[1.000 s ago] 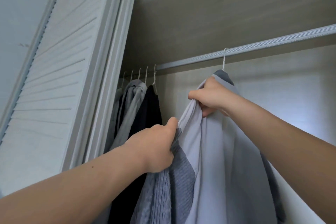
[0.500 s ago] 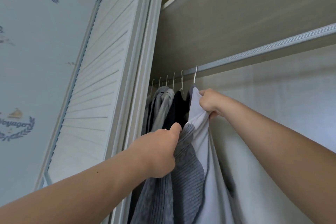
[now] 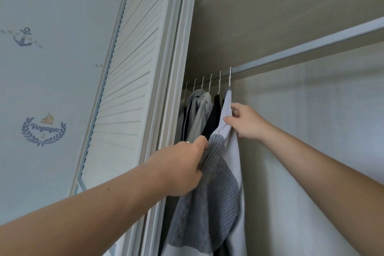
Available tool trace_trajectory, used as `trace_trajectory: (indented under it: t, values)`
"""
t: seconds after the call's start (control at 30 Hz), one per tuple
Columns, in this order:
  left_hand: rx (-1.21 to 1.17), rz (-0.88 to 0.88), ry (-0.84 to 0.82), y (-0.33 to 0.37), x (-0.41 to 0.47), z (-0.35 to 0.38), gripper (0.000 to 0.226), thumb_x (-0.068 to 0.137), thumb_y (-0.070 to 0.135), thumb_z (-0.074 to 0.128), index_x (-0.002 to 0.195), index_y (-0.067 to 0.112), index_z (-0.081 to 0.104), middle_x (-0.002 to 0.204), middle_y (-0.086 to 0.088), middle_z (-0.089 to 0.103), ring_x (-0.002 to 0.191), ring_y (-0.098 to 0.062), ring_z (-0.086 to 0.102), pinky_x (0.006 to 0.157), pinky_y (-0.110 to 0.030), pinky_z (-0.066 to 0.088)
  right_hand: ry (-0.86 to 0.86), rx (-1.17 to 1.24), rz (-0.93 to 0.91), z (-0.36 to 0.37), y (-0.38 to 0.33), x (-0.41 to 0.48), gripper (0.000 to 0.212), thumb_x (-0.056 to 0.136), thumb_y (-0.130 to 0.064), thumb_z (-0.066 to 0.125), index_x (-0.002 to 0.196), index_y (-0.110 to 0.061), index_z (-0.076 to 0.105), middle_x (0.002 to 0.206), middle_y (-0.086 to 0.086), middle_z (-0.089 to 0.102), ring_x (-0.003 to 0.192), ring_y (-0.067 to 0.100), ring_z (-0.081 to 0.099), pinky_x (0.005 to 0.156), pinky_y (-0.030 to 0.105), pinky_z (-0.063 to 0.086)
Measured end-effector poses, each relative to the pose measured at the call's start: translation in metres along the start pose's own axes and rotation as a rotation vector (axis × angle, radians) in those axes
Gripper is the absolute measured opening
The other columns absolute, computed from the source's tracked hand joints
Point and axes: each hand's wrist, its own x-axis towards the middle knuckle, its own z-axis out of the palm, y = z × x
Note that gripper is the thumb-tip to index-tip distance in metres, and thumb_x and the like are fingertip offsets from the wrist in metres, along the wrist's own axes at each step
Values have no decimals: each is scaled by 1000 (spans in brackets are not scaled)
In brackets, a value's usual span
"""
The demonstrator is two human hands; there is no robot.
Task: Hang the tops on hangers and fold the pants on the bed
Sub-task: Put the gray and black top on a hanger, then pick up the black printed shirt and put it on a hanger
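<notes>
Your left grip (image 3: 182,169) is closed tight on the top (image 3: 220,189). The fingers curl round a bunch of its dark grey knitted part, and the thumb lies along the upper side of the bunch. A ring (image 3: 188,142) shows on one finger.

Your right grip (image 3: 247,122) is higher up and further right. It is loosely spread. The thumb tip and one fingertip touch the pale edge of the top, a little below its shoulder. The fingers do not wrap round the cloth.

The top is pale with a wide grey knitted band. It hangs on a white hanger (image 3: 230,78) inside the closet. That hanger is the one furthest right in the row on the rail (image 3: 311,47). The bottom of the top drops out of view.

Just to its left hang a black top (image 3: 215,114) and a grey top (image 3: 198,110), packed close together, with more white hooks beside them. A shelf (image 3: 270,6) sits above the rail. The slatted closet door (image 3: 128,89) stands on the left. Past it is a pale wall with a blue "Voyager" sticker (image 3: 43,130).
</notes>
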Motion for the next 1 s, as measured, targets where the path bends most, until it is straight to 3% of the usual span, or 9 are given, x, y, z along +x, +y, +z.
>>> trace_trajectory:
  t: [0.07, 0.1, 0.2, 0.3, 0.47, 0.57, 0.73, 0.87, 1.0]
  values:
    - [18, -11, 24, -7, -18, -4, 43, 95, 21, 49, 135, 29, 35, 94, 3, 60, 84, -22, 62, 75, -44, 56, -6, 17, -57, 14, -3, -22, 59, 97, -24, 60, 152, -20, 39, 148, 4, 51, 130, 23, 54, 106, 40, 45]
    - [40, -25, 40, -12, -29, -6, 39, 96, 24, 48, 133, 31, 37, 98, 5, 61, 86, -21, 61, 75, -41, 55, -7, 34, -97, 21, -7, -36, 63, 97, -28, 61, 154, -25, 35, 154, 1, 44, 138, 20, 46, 111, 36, 38]
    - [83, -85, 102, -31, -72, -16, 28, 98, 41, 46, 126, 36, 44, 113, 12, 59, 103, -17, 59, 84, -36, 52, -37, 42, -219, 47, -27, -82, 65, 98, -43, 56, 155, -39, 25, 162, -12, 27, 149, 9, 22, 112, 29, 23]
    - [177, -143, 130, -53, -129, -27, 34, 99, 54, 41, 129, 39, 45, 123, 17, 53, 117, -11, 49, 91, -32, 45, -118, -17, -306, 77, -58, -128, 63, 100, -54, 42, 157, -44, 16, 166, -17, 10, 153, 7, 3, 124, 39, 11]
    - [309, -309, 126, -83, -252, -49, 52, 95, 63, 32, 137, 36, 46, 148, 16, 42, 140, -15, 30, 108, -34, 29, -286, -4, -400, 137, -135, -213, 68, 94, -65, 29, 156, -49, 6, 166, -19, -7, 153, 8, -13, 123, 38, -3]
    - [424, -441, 73, -91, -337, -67, 57, 97, 65, 28, 143, 35, 42, 163, 7, 26, 152, -21, 10, 117, -40, 17, -437, 52, -469, 174, -183, -270, 66, 85, -75, 16, 147, -63, -5, 163, -27, -14, 149, 2, -22, 124, 40, -6]
    - [465, -678, -25, -85, -492, -98, 73, 90, 71, 8, 154, 39, 23, 169, 6, 2, 154, -22, -14, 122, -45, -1, -666, 244, -571, 236, -273, -377, 66, 83, -81, 15, 141, -70, -13, 155, -38, -22, 143, -8, -30, 123, 38, -11]
    - [471, -936, -43, -61, -633, -116, 72, 92, 75, 13, 157, 42, 15, 168, 8, -4, 153, -20, -19, 123, -46, -3, -820, 363, -704, 276, -350, -474, 64, 90, -78, 19, 146, -65, -11, 158, -35, -20, 144, -5, -29, 123, 42, -11]
    - [487, -1243, -75, -16, -768, -126, 75, 88, 78, 8, 156, 46, 9, 167, 12, -11, 150, -16, -27, 123, -47, -7, -1008, 459, -857, 304, -425, -576, 71, 83, -80, 15, 146, -65, -13, 158, -35, -20, 143, -7, -30, 120, 37, -16]
